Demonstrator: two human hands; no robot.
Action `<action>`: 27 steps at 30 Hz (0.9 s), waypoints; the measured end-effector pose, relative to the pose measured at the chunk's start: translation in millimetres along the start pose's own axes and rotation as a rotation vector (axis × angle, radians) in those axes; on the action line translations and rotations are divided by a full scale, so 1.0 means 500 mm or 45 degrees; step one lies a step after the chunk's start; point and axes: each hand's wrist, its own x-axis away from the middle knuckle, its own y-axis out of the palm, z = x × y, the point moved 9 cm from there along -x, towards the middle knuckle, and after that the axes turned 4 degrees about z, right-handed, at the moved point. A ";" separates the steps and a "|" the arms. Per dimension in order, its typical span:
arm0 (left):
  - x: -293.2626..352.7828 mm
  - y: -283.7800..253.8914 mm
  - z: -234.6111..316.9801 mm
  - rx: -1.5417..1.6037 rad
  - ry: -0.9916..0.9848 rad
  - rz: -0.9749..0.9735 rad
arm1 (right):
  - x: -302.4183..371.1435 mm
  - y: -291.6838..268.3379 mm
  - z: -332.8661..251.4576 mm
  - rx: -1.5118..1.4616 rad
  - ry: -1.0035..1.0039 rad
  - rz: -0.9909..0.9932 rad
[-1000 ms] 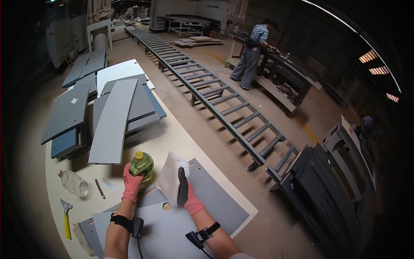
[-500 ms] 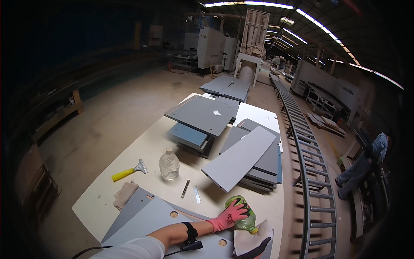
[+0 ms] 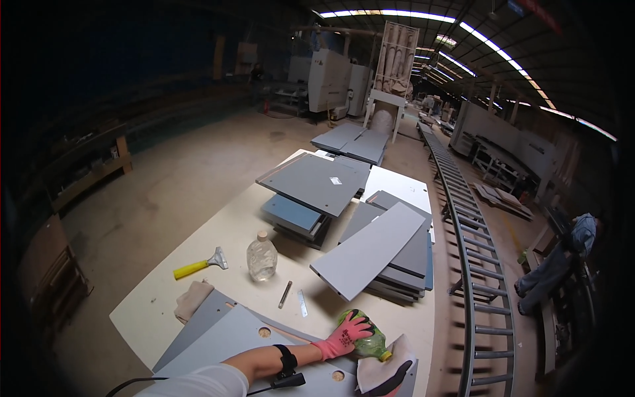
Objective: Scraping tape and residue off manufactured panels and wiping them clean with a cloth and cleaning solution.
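Note:
My left hand (image 3: 346, 336), in a pink glove with dark fingertips, is closed round a green plastic bottle (image 3: 374, 347). The bottle lies tipped over, its yellow cap end pointing toward a beige cloth (image 3: 382, 372). At the lower edge my right hand (image 3: 397, 382), gloved in black and pink and partly cut off, grips that cloth. Whether liquid comes out is too small to tell. Under both hands lies a light grey panel (image 3: 215, 347) with round holes, on top of a darker one.
A clear bottle (image 3: 262, 259), a yellow-handled scraper (image 3: 192, 269), a slim dark tool (image 3: 285, 295), a metal strip (image 3: 302, 304) and a folded cloth (image 3: 193, 301) lie on the pale table (image 3: 142, 311). Stacked panels (image 3: 314, 182) stand beyond. A roller conveyor (image 3: 486, 291) and another person (image 3: 562, 255) are at right.
The view has shifted slightly. My left hand still holds the tipped bottle, and the cloth in my right hand has bunched up a little closer round the cap end.

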 end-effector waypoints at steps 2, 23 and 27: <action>0.004 0.013 -0.023 0.070 -0.114 0.045 | -0.019 0.001 0.000 -0.208 0.080 0.032; 0.055 -0.195 -0.135 0.511 -0.947 0.044 | 0.237 0.133 -0.170 0.097 -0.089 0.582; -0.170 -0.652 -0.176 0.340 -0.743 0.593 | 0.249 0.165 -0.108 0.202 0.016 0.565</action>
